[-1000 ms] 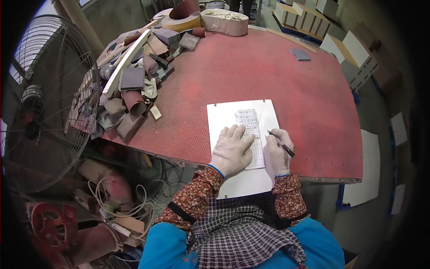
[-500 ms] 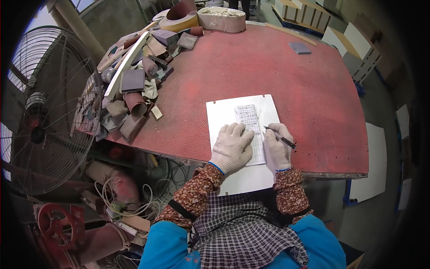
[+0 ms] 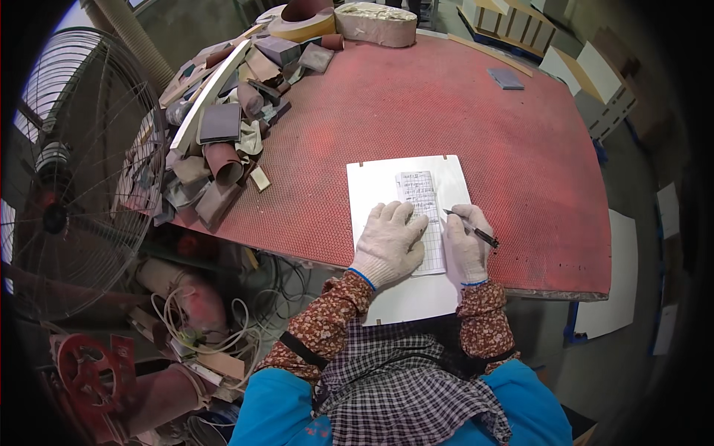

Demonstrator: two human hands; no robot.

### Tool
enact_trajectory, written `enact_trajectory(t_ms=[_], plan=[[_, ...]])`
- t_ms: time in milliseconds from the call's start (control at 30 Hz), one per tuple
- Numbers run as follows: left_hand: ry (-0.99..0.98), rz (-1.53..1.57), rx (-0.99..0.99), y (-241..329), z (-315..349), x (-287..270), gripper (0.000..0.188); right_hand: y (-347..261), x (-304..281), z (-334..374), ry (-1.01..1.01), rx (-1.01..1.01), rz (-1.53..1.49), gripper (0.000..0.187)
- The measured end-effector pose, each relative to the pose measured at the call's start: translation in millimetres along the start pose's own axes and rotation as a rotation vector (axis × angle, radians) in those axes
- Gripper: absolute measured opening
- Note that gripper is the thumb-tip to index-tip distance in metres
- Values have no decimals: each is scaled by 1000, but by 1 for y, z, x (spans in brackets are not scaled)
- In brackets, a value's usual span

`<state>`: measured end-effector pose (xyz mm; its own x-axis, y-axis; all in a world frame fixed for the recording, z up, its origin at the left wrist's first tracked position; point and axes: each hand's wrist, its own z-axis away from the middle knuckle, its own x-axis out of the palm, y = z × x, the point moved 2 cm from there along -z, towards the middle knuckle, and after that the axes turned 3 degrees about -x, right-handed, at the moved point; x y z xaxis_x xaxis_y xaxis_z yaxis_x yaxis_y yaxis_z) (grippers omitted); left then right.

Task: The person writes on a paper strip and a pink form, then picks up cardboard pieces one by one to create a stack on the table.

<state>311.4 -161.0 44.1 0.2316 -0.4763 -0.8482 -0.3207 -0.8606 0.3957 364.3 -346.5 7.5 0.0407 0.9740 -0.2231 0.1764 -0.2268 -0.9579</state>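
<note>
A white board [image 3: 375, 178] lies at the near edge of the red table, partly overhanging it. On the board rests a narrow paper form [image 3: 430, 253] with a printed grid and handwriting in its upper rows. My left hand [image 3: 390, 244], in a whitish knit glove, lies flat with fingers stretched over the form's left side. My right hand [image 3: 468, 241], gloved the same way, grips a black pen [image 3: 483, 236] beside the form's right edge. The pen's tip points left, toward the form; whether it touches the paper I cannot tell.
The red textured table [image 3: 312, 186] carries a heap of sanding blocks and abrasive rolls [image 3: 222, 123] at the left. A grey-blue pad [image 3: 506, 79] lies far right. A large fan [image 3: 82, 163] stands left, with hoses [image 3: 245, 327] below. White panels [image 3: 606, 275] stand at the right.
The whole view has shifted slightly, so the board and hands sit a little further right. My left hand stays flat on the form, and my right hand still holds the pen.
</note>
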Motion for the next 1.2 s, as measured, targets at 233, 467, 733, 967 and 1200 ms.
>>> enact_trajectory(t_ms=[233,467,733,967,1200], plan=[[-2,-6,-6,-1,1,0,36,4,1,0,-4,-1,-16,19],[-13,-10,-1,-3,1,1,37,0,1,-1,4,27,-16,19],[-38,-15,-9,-2,1,0,39,5,0,-2,-2,-29,-2,18],[2,20,-76,0,4,-5,33,-14,5,4,96,97,-238,22],[13,-33,-91,0,25,4,33,-10,4,1,25,25,-132,21]])
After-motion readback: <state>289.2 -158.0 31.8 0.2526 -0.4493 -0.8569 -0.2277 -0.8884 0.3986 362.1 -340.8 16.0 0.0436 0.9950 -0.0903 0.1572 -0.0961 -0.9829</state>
